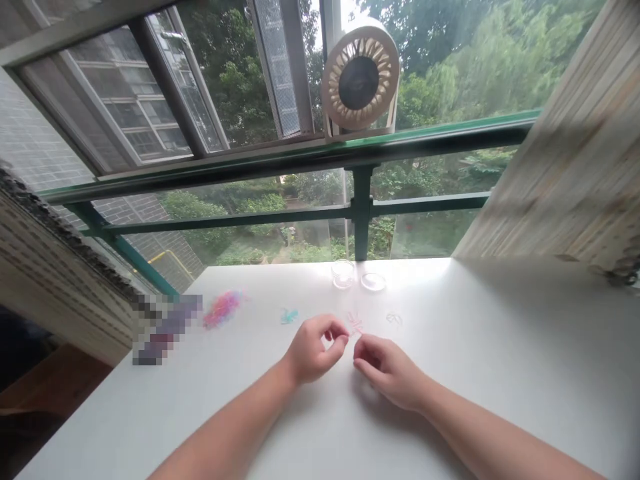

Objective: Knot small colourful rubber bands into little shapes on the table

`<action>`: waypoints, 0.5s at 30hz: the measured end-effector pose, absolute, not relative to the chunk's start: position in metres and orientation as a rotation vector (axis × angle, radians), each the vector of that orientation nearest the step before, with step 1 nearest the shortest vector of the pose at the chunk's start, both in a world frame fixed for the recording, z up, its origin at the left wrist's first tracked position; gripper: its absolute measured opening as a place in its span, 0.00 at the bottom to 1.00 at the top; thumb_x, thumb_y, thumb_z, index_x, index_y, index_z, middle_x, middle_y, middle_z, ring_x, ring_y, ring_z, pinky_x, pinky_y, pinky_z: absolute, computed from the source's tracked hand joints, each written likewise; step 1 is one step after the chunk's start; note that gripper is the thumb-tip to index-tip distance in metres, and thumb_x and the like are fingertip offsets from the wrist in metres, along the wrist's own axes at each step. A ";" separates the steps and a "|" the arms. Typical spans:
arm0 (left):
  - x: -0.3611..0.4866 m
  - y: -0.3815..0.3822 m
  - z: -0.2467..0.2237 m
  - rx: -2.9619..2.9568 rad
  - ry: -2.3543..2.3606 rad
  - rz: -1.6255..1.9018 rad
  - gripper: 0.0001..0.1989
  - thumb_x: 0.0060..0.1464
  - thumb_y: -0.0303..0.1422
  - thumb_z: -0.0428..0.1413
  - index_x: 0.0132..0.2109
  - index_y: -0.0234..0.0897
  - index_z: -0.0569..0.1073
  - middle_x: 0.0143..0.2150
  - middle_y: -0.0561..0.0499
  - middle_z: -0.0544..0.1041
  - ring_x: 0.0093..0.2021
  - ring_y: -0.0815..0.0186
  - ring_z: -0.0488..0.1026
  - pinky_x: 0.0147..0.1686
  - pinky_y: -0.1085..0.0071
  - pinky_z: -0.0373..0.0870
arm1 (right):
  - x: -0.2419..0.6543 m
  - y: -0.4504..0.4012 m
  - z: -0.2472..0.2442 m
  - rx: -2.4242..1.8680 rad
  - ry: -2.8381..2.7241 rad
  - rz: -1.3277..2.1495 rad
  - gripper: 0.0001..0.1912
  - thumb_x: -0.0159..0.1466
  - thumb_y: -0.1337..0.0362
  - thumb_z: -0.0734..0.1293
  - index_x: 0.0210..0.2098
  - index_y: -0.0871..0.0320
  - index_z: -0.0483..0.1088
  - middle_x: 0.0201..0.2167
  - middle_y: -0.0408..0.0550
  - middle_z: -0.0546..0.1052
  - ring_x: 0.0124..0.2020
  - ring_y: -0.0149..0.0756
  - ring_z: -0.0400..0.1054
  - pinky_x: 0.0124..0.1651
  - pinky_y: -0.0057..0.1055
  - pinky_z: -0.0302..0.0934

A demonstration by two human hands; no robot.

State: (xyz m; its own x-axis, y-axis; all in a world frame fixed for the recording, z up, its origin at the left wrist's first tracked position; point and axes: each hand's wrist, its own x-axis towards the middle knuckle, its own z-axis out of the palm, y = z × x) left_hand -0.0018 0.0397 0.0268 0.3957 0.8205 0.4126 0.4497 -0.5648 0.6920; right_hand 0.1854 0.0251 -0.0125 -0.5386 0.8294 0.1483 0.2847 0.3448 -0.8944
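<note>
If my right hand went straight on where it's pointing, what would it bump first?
Most likely your left hand, just across a small gap, though depth is unclear in this view.

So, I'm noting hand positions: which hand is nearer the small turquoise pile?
Left. The left hand is just right of the turquoise pile and slightly lower in view; the right hand is farther right, beyond the left.

On the worktop (495,373), on the near side of the clear dish (343,275) and slightly right, I see pink bits (355,323), thin and loosely scattered. Teal bits (289,315) lie bunched nearer and left of it. Farther left, a mixed heap (223,309), pink, purple and orange, spreads flat. Pale bits (394,319), thin and curved, lie nearer and right.
</note>
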 end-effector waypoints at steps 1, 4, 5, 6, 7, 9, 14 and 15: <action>-0.008 0.034 0.021 2.173 1.101 1.018 0.03 0.50 0.27 0.52 0.31 0.36 0.71 0.27 0.51 0.74 0.27 0.69 0.68 0.30 0.72 0.66 | 0.186 0.025 -0.012 -0.967 -2.002 1.163 0.04 0.60 0.67 0.59 0.29 0.58 0.61 0.20 0.38 0.60 0.22 0.27 0.52 0.27 0.25 0.52; -0.015 0.027 0.010 2.188 1.078 0.924 0.04 0.49 0.27 0.52 0.31 0.37 0.71 0.26 0.51 0.74 0.28 0.69 0.69 0.31 0.71 0.66 | 0.187 0.024 -0.010 -0.977 -2.002 1.182 0.03 0.60 0.66 0.60 0.30 0.58 0.62 0.21 0.39 0.63 0.22 0.27 0.53 0.26 0.25 0.51; -0.014 0.027 0.009 2.191 1.061 0.898 0.04 0.49 0.27 0.52 0.31 0.37 0.72 0.27 0.51 0.75 0.29 0.68 0.69 0.32 0.71 0.66 | 0.187 0.024 -0.009 -0.983 -2.002 1.192 0.03 0.60 0.66 0.60 0.31 0.58 0.63 0.22 0.39 0.63 0.22 0.27 0.53 0.26 0.25 0.51; -0.013 0.027 0.008 2.190 1.041 0.879 0.04 0.49 0.27 0.52 0.31 0.37 0.72 0.27 0.51 0.75 0.29 0.68 0.69 0.32 0.71 0.67 | 0.188 0.024 -0.009 -0.984 -1.998 1.205 0.03 0.61 0.65 0.60 0.31 0.58 0.63 0.21 0.39 0.63 0.22 0.27 0.54 0.26 0.25 0.51; -0.012 0.028 0.007 2.183 1.019 0.863 0.04 0.49 0.27 0.53 0.32 0.37 0.72 0.28 0.51 0.75 0.29 0.69 0.70 0.33 0.71 0.67 | 0.188 0.023 -0.008 -0.987 -1.985 1.223 0.03 0.61 0.64 0.60 0.32 0.58 0.63 0.21 0.39 0.64 0.22 0.27 0.54 0.26 0.25 0.52; -0.009 0.028 0.005 2.165 0.967 0.825 0.04 0.49 0.27 0.53 0.32 0.37 0.72 0.28 0.51 0.75 0.29 0.69 0.70 0.32 0.72 0.67 | 0.188 0.023 -0.008 -0.987 -1.966 1.233 0.04 0.61 0.63 0.61 0.32 0.58 0.64 0.22 0.40 0.65 0.23 0.28 0.56 0.26 0.25 0.52; -0.008 0.028 0.001 2.158 0.907 0.772 0.04 0.49 0.27 0.53 0.32 0.36 0.72 0.28 0.52 0.75 0.28 0.70 0.70 0.31 0.73 0.66 | 0.189 0.022 -0.006 -0.967 -1.996 1.238 0.05 0.61 0.63 0.61 0.30 0.58 0.64 0.21 0.40 0.65 0.22 0.27 0.55 0.26 0.25 0.52; -0.009 0.029 0.001 2.161 0.913 0.778 0.03 0.49 0.27 0.53 0.32 0.36 0.72 0.28 0.52 0.74 0.28 0.70 0.70 0.31 0.74 0.66 | 0.190 0.022 -0.006 -0.962 -1.995 1.239 0.05 0.61 0.64 0.61 0.30 0.58 0.64 0.21 0.40 0.64 0.22 0.27 0.55 0.25 0.25 0.52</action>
State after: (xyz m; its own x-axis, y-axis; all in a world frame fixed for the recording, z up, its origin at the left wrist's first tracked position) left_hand -0.0086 0.0287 0.0014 0.5798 0.7718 0.2613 0.3807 -0.5401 0.7506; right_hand 0.1897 0.0215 -0.0061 -0.5616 0.8202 0.1090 0.2661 0.3037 -0.9149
